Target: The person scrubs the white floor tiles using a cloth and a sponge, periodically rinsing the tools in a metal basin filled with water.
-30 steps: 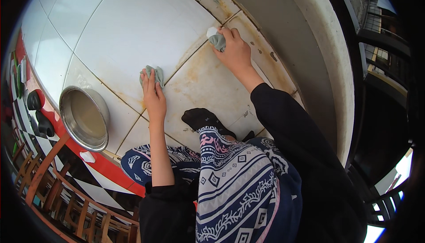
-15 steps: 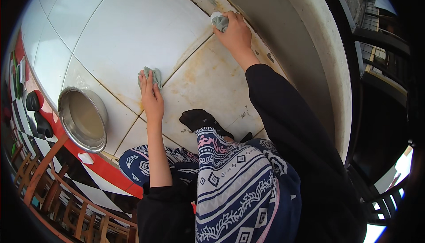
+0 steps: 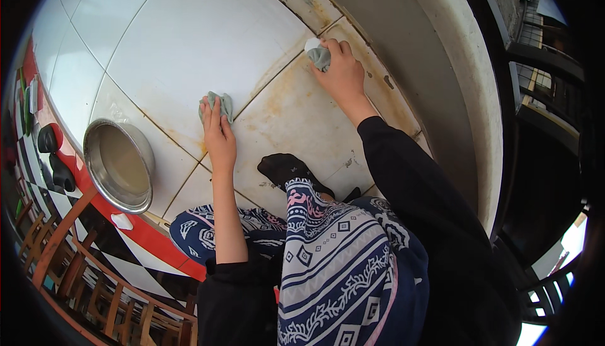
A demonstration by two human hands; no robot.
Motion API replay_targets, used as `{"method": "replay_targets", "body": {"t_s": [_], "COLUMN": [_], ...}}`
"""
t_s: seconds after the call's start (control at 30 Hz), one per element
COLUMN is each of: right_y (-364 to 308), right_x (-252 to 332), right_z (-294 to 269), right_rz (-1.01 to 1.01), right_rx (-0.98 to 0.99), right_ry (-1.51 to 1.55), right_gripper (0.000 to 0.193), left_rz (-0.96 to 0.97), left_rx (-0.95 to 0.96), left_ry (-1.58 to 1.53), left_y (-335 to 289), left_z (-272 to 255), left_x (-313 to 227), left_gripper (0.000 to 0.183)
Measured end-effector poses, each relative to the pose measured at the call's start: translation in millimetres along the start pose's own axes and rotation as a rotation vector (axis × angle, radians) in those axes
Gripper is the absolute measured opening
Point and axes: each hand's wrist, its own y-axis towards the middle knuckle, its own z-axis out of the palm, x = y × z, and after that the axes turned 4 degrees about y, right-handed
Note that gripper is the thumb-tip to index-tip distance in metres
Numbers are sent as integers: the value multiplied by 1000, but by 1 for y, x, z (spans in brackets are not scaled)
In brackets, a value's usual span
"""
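My left hand lies over a grey-green cloth on the white floor tile, close to a grout line, its fingers holding the cloth against the surface. Farther ahead and to the right, near the base of the wall, my right hand grips another bunched grey-green cloth. A small white piece sticks out at the far end of that cloth; what it is I cannot tell. Both cloths touch the tiles, which carry yellow-brown stains around the joints.
At the left stands a metal basin of cloudy water by a red floor edge. Beyond that edge are black footwear and wooden chairs. A low wall curves along the right. My black-socked foot rests on the tile.
My right hand has drawn its cloth back toward me along the wall base, past the tile joint. The left hand stays nearly in place, and the view has shifted slightly.
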Motion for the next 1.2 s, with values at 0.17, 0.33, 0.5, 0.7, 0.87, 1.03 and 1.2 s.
{"method": "replay_targets", "body": {"t_s": [0.17, 0.33, 0.5, 0.7, 0.87, 1.03, 1.2], "right_y": [34, 10, 53, 23, 62, 30, 63], "right_x": [-2, -4, -6, -9, -5, -11, -16], "right_z": [2, 0, 0, -6, -3, -8, -7], "right_rz": [-7, 21, -14, -54, -87, -99, -125], "right_rx": [-89, 41, -50, 46, 29, 109, 71], "right_ry": [-20, -29, -29, -29, -87, -22, -93], "right_gripper": [46, 44, 41, 42, 43, 42, 44], "left_rz": [27, -17, 9, -44, -12, -74, -108], "left_rx": [20, 6, 19, 14, 11, -42, -57], "left_ry": [5, -4, -35, -27, -50, -71, -112], "left_y": [3, -3, 4, 1, 6, 3, 13], "left_z": [3, -6, 4, -7, 1, -10, -4], "left_x": [-2, 3, -4, 1, -3, 1, -6], "left_gripper": [42, 41, 41, 40, 40, 38, 37]}}
